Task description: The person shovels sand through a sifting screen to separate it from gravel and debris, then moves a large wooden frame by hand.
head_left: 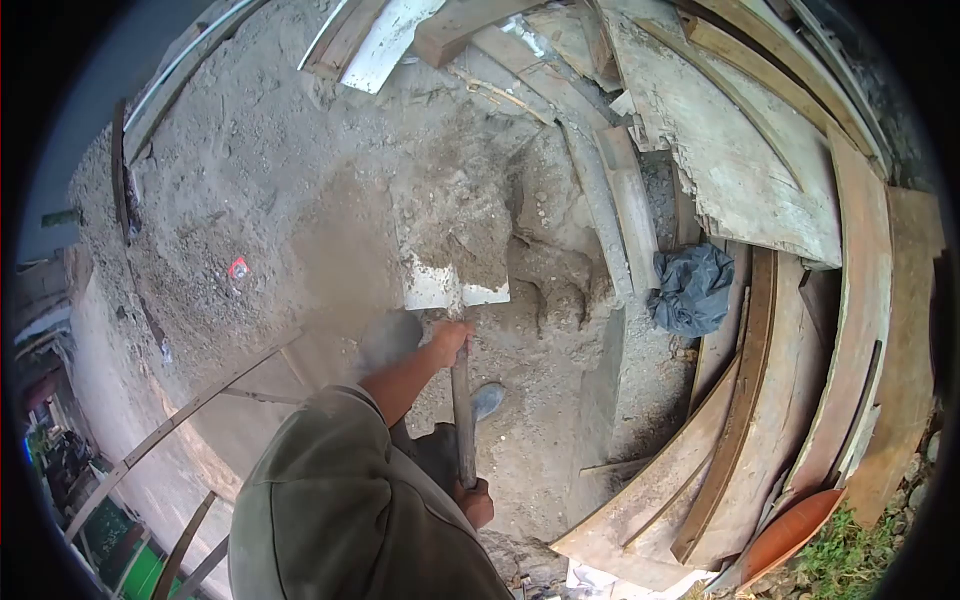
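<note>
A shovel (462, 400) points away from me, its pale flat blade under a heap of grey-brown sandy material (460, 225). My left hand (450, 342) is wrapped round the shaft just behind the blade. Lower down, near the shaft's end, my right hand (476, 503) is closed round the handle. Loose sand and gravel lie around the blade, with lumpy, hollowed material to its right. A shoe (487, 401) shows just right of the shaft.
Wooden boards (740, 150) and planks (740, 400) are stacked along the right. A crumpled black plastic bag (693, 290) lies beside them. More planks (390, 40) lie at the top. A small red wrapper (238, 268) is on the gravel at left, and thin strips (180, 415) cross the lower left.
</note>
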A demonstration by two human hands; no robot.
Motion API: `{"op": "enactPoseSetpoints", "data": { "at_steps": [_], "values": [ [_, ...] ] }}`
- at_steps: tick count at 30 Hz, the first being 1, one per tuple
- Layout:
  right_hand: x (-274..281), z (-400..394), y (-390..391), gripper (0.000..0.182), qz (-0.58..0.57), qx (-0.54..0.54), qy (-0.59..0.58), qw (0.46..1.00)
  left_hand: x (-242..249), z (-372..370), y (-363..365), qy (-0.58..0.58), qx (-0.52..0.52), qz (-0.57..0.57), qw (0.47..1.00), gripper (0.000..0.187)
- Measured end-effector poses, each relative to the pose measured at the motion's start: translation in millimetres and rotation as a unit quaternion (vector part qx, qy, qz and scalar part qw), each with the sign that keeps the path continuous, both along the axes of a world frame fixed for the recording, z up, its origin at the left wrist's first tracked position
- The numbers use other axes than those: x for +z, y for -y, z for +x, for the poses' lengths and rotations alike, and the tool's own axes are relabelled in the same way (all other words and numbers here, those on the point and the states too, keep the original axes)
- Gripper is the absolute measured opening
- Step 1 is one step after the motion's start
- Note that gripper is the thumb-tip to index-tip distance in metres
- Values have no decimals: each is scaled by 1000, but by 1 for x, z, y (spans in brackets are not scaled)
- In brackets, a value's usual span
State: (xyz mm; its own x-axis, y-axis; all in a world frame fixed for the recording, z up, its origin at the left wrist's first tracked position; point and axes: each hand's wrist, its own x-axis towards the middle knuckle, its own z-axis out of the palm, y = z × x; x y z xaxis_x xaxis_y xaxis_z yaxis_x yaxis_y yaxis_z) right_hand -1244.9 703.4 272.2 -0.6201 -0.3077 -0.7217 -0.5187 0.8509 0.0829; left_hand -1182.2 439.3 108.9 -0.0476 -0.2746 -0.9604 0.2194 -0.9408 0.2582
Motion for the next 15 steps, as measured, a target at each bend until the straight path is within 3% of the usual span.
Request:
{"op": "enactPoseSetpoints", "data": {
  "at_steps": [3, 5, 7, 8, 15],
  "values": [
    [24, -43, -77, 40, -25, 40, -19, 999, 32, -29, -68, 10, 51, -8, 999, 13],
    [46, -78, -124, 40, -25, 72, -31, 997, 58, -55, -115, -11, 28, 12, 999, 12],
    [66, -109, -160, 40, -19, 99, -42, 994, 110, -90, -156, -27, 73, 27, 997, 12],
    [76, -123, -175, 40, -14, 114, -50, 992, 100, -114, -184, -76, 112, 19, 991, 13],
    [163, -213, -238, 40, 45, 259, -176, 949, 165, -206, -286, -225, 210, 75, 949, 11]
  ]
}}
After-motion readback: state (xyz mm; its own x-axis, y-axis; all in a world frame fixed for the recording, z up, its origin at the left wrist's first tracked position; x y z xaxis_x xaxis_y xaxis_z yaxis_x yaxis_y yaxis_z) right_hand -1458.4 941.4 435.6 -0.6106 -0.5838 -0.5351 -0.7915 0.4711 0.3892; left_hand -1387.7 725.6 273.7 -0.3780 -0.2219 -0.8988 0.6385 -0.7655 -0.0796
